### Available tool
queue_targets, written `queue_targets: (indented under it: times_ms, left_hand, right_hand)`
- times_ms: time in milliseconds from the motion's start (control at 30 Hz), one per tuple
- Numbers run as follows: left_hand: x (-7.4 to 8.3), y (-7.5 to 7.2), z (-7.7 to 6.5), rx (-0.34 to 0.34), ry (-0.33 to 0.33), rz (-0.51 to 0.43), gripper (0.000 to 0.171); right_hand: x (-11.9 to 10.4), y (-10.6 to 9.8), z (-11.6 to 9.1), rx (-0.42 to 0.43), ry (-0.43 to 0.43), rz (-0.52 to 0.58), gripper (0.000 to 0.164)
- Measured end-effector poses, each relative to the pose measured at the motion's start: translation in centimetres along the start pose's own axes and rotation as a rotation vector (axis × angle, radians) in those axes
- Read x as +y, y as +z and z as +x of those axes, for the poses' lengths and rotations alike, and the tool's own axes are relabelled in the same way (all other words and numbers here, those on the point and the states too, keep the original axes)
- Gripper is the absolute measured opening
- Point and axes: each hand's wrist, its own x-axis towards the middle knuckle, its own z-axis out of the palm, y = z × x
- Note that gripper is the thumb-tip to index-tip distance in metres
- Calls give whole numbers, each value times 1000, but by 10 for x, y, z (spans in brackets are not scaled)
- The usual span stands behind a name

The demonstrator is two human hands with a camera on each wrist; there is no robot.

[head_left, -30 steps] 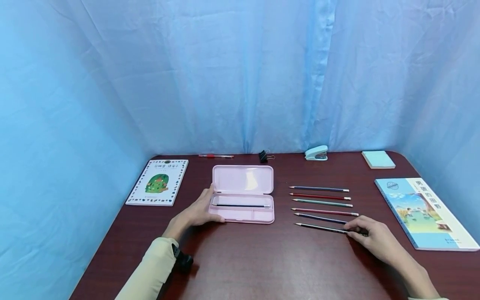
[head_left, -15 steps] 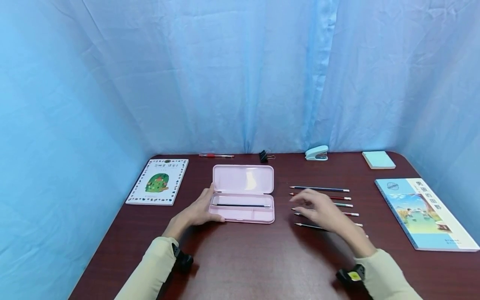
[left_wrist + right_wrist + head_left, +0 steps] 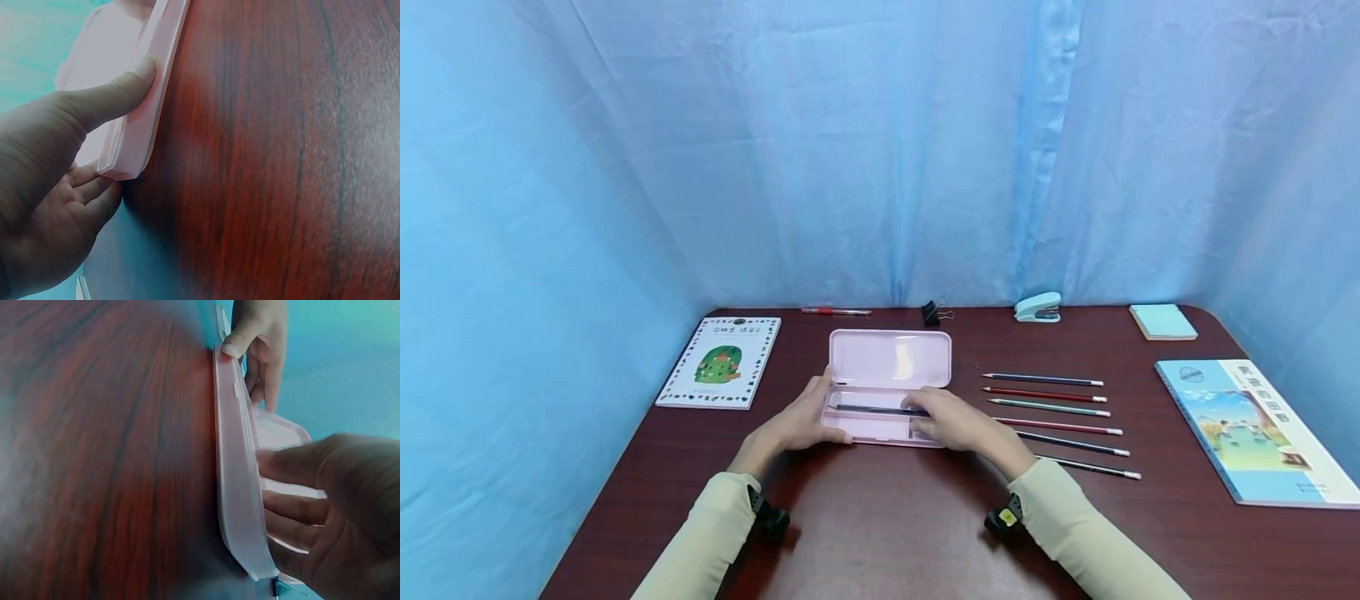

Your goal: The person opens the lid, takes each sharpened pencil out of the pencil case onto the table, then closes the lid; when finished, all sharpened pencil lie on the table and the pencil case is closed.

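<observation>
Here | dark pencil runs lengthwise leftward from nearer right hand, whose pinch can't be told | left hand grips pink case

Pale blue curtains hang on 3 sides around a glossy reddish-brown table

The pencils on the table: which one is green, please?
The third pencil from the back, between two reddish ones; no other there looks green.
</observation>
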Motion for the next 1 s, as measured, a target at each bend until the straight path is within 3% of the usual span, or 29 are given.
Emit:
queue_targets:
  times_ms: [333, 500, 733, 1000]
  left_hand:
    - [1, 0, 0, 8, -4, -9, 121]
    - [1, 1, 0, 5, -17, -11, 121]
    - [2, 1, -1, 5, -23, -8, 121]
    - [2, 0, 0, 13, -2, -21, 120]
  right_hand:
    - [9, 2, 9, 8, 56, 35, 20]
    - [13, 3, 5, 70, 65, 71, 17]
    - [17, -19, -18, 171, 123, 176, 14]
    - [34, -46, -66, 243, 164, 140, 14]
